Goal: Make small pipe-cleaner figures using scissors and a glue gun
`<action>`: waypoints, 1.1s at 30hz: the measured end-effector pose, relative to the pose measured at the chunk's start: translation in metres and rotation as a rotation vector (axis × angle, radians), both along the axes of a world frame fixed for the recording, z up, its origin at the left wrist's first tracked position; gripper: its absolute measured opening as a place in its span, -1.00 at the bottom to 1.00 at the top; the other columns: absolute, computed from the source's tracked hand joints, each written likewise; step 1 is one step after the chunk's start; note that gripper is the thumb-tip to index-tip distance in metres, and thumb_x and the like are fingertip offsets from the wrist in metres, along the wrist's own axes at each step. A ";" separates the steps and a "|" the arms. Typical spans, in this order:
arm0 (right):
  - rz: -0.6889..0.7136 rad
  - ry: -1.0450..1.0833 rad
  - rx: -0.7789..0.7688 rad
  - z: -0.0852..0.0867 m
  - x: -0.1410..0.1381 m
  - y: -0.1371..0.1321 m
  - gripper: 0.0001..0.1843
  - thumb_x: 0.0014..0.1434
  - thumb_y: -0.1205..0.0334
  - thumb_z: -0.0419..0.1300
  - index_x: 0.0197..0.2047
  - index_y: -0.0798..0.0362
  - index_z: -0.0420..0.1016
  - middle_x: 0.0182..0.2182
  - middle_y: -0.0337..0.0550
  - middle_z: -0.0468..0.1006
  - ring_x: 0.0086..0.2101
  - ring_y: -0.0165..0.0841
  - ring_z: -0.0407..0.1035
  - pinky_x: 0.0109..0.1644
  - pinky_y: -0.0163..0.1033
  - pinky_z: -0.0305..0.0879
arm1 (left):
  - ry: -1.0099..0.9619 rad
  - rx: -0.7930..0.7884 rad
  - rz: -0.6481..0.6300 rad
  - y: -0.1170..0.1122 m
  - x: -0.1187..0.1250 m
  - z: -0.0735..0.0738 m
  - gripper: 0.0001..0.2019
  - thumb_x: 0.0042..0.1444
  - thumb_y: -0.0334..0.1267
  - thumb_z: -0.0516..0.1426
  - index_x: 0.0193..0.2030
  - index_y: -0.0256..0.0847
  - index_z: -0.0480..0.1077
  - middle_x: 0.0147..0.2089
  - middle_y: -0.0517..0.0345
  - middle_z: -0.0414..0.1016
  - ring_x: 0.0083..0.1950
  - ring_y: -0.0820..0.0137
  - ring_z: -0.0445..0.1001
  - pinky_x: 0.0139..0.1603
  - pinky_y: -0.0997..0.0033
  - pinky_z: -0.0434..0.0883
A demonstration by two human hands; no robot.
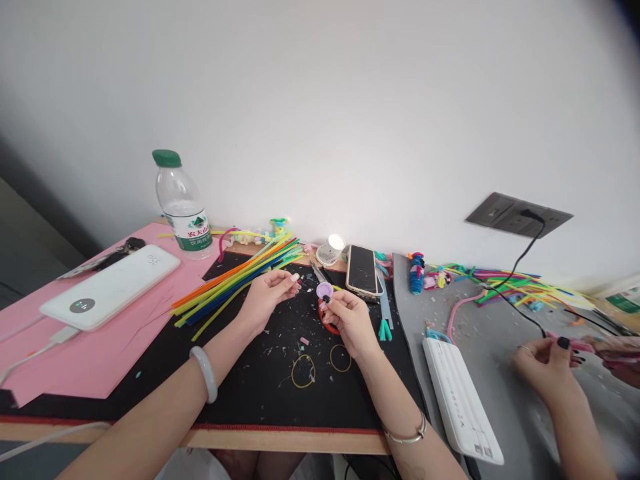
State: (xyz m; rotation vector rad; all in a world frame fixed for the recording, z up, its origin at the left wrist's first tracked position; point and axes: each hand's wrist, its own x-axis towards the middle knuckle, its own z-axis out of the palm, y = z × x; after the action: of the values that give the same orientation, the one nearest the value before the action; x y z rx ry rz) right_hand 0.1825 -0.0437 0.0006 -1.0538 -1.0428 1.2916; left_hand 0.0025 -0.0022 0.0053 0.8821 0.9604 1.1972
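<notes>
Pale wall [320,113] tops the frame; centrally, the right hand [353,323] pinches a purple disc [325,290]; the left hand's [264,295] grasp I cannot tell.

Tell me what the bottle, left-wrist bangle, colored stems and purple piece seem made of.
Bottle: likely plastic; transparent and glossy, with a green cap.
Bangle: perhaps polished stone, glass or resin; pale, with a sheen.
Colored stems: probably fiber over wire; matte, showing no highlights.
Purple piece in the right hand: looks matte; too small to tell its material.
</notes>
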 end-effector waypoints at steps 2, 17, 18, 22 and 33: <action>-0.001 -0.007 -0.002 0.000 0.000 0.000 -0.86 -0.07 0.11 0.36 -0.49 -0.14 0.46 -0.50 -0.16 0.59 -0.61 -0.39 0.44 -0.59 -0.26 0.37 | -0.001 -0.021 0.001 0.001 0.000 -0.001 -0.66 -0.23 -0.10 0.37 -0.37 -0.29 0.49 -0.41 0.11 0.54 -0.36 0.45 0.48 -0.17 0.39 0.44; -0.021 -0.007 -0.009 0.004 -0.002 -0.001 -0.83 -0.11 0.16 0.38 -0.50 -0.16 0.44 -0.53 -0.19 0.59 -0.62 -0.34 0.45 -0.65 -0.24 0.31 | 0.017 0.029 -0.040 -0.002 0.002 0.002 -0.69 -0.14 -0.07 0.32 -0.46 -0.23 0.34 -0.48 0.27 0.41 -0.43 0.53 0.39 -0.28 0.47 0.40; -0.021 -0.001 -0.012 0.004 -0.002 -0.001 -0.83 -0.11 0.17 0.38 -0.51 -0.15 0.44 -0.53 -0.19 0.59 -0.62 -0.35 0.44 -0.65 -0.25 0.30 | 0.006 0.041 -0.051 -0.002 0.002 0.002 -0.68 -0.11 -0.05 0.30 -0.47 -0.21 0.30 -0.49 0.29 0.39 -0.44 0.54 0.37 -0.30 0.48 0.40; -0.019 0.053 -0.057 0.005 -0.002 -0.001 -0.82 -0.12 0.17 0.40 -0.52 -0.07 0.45 -0.54 -0.20 0.58 -0.64 -0.41 0.41 -0.61 -0.30 0.32 | -0.050 0.039 -0.065 -0.003 0.001 0.003 -0.66 -0.04 -0.04 0.25 -0.47 -0.19 0.20 -0.47 0.31 0.35 -0.47 0.55 0.34 -0.36 0.51 0.36; -0.024 0.112 -0.099 0.003 -0.004 0.001 -0.79 -0.14 0.21 0.41 -0.49 0.08 0.47 -0.57 -0.21 0.55 -0.64 -0.50 0.35 -0.53 -0.37 0.36 | 0.011 0.048 -0.019 -0.003 0.001 0.003 -0.63 -0.03 -0.15 0.24 -0.58 -0.18 0.09 -0.60 0.37 0.14 -0.54 0.56 0.15 -0.45 0.55 0.21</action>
State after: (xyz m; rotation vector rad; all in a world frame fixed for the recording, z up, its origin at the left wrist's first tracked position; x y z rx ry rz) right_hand 0.1782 -0.0431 0.0040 -1.0518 -0.8870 1.3783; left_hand 0.0039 -0.0049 0.0079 0.9353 0.9335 1.2040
